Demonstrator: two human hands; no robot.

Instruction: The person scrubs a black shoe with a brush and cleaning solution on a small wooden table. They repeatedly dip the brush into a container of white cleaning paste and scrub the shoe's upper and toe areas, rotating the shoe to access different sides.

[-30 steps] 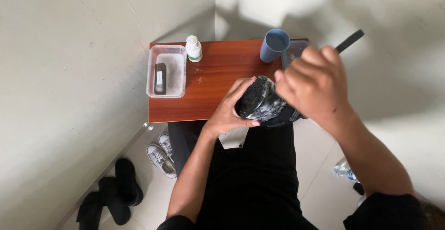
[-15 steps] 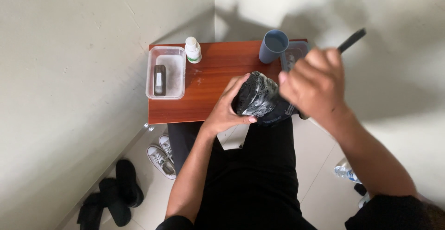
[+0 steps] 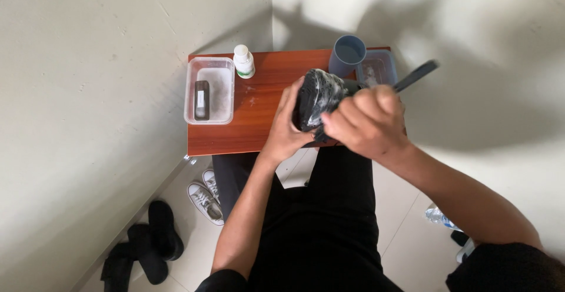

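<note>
— What do I hold at this moment?

— My left hand (image 3: 288, 133) grasps the black shoe (image 3: 321, 100) from its left side, above the right part of the table (image 3: 259, 133). The shoe has white foam on it and it is lifted, not resting on the wood. My right hand (image 3: 368, 121) is clenched around the brush (image 3: 415, 75); its dark handle points to the far right, and the head I cannot see, it is hidden behind my fingers and the shoe.

— How do I scrub well here?

— I think short strokes are best, with the shoe pressed firmly into the left palm, so it does not turn. The foam makes the surface slippery, so I should keep the left fingers wrapped around, not only the tips.

— What is near me that I can knock?

— The blue cup (image 3: 347, 53) stands just beyond the shoe, at the far edge. Beside it, to the right, is a small clear box (image 3: 376, 68). A wide stroke to the far side can hit the cup, so I would move the brush toward myself instead.

— And on the left?

— A clear tray (image 3: 210, 95) with a dark small object inside, and a white bottle (image 3: 243, 61) just right of it. They are well apart from my hands, no danger there.

— Drips?

— My dark trousers are directly under the near edge. I judge it is better to hold the shoe over the table.
</note>
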